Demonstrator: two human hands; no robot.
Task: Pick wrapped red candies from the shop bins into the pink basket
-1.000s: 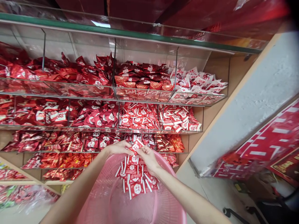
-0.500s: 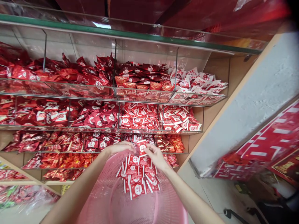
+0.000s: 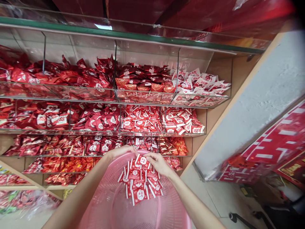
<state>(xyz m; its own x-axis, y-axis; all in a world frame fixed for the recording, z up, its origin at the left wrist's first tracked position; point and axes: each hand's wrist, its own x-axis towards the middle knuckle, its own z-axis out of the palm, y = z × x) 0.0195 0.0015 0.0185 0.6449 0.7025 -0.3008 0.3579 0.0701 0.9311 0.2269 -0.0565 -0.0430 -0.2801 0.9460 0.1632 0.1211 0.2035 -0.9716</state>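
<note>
A pink perforated plastic basket (image 3: 113, 190) is in front of me, tilted against the shelves. Inside it, small red-and-white snack packets (image 3: 140, 194) lie in overlapping rows. My left hand (image 3: 121, 153) curls over the basket's far rim, its fingertips close to the top packet; its thumb is mostly hidden. On the other side of that packet, my right hand (image 3: 157, 163) is closed, pinching the edge of one red-and-white packet (image 3: 142, 160) just inside the rim.
Glass-fronted shelves (image 3: 143, 101) with dividers hold many red packets in front of me. To the right stand a grey-white wall (image 3: 240, 86) and red patterned boxes (image 3: 274, 143). Black chair-like legs (image 3: 240, 219) are on the tiled floor at lower right.
My right hand has moved down slightly with the packet, which now lies lower, over the top of the rows in the basket. The left hand has stayed by the rim.
</note>
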